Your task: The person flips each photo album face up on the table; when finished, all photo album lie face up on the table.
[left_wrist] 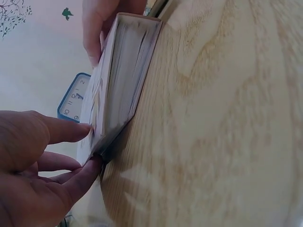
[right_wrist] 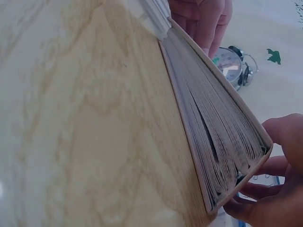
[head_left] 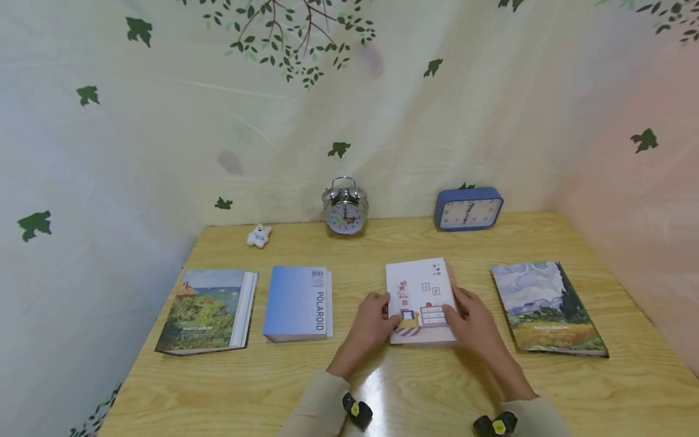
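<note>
A thick white photo album (head_left: 420, 291) with a drawn room on its cover lies in the middle of the table, between both hands. My left hand (head_left: 373, 321) grips its left side, thumb on the cover and fingers at the edge. On the opposite side, my right hand (head_left: 476, 321) holds the spine edge with its thumb over the cover. The left wrist view shows the album's page block (left_wrist: 130, 61), with the left fingertips low at its corner. Many stacked pages (right_wrist: 213, 127) face the right wrist camera; some right fingers are hidden behind the spine.
To the left lie a blue POLAROID album (head_left: 295, 303) and a landscape photo album (head_left: 210, 309). Another painted album (head_left: 548, 309) lies at the right. Along the back stand a white bear figure (head_left: 259, 236), a silver alarm clock (head_left: 345, 212) and a blue clock (head_left: 469, 209), before a fabric backdrop.
</note>
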`<state>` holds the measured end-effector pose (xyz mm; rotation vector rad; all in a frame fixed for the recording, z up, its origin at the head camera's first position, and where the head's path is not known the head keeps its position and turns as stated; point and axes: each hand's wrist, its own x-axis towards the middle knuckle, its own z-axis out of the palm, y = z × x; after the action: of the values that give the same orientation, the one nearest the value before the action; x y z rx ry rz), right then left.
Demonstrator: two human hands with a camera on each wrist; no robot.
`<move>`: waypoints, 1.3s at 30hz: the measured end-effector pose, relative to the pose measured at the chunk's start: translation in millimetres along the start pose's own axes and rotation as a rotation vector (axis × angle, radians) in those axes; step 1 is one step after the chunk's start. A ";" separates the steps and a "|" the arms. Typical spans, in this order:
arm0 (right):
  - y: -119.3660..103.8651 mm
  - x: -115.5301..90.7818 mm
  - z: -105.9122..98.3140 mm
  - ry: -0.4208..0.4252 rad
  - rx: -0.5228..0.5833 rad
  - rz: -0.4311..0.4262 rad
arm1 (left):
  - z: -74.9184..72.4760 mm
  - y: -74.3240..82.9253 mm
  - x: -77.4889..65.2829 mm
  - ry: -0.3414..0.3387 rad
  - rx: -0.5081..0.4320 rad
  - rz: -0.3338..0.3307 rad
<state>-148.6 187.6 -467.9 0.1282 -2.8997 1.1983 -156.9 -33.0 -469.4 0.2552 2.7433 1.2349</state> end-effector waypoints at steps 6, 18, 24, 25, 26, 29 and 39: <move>-4.0 -4.9 -5.1 -0.019 0.086 0.066 | -0.2 2.4 -0.2 -0.013 0.020 -0.014; -27.8 -11.8 -29.2 -0.032 0.222 0.170 | 4.0 18.6 4.4 -0.060 0.070 0.072; -40.5 -13.2 -40.5 -0.041 0.307 0.119 | 6.9 29.7 7.9 -0.094 -0.015 0.024; -41.6 -13.6 -41.8 -0.038 0.307 0.108 | 6.8 31.2 8.1 -0.098 -0.039 0.025; -42.4 -13.9 -43.0 -0.034 0.303 0.094 | 6.2 32.4 8.6 -0.103 -0.070 0.031; -44.5 -13.9 -45.4 -0.027 0.293 0.063 | 5.2 34.8 11.1 -0.118 -0.169 0.054; -49.7 -10.2 -41.1 -0.032 0.302 0.043 | -7.8 35.3 15.9 -0.156 -0.575 0.157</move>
<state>-135.8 182.3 -404.1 0.0855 -2.7390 1.6496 -170.2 -12.4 -438.3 0.4805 2.1542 1.8817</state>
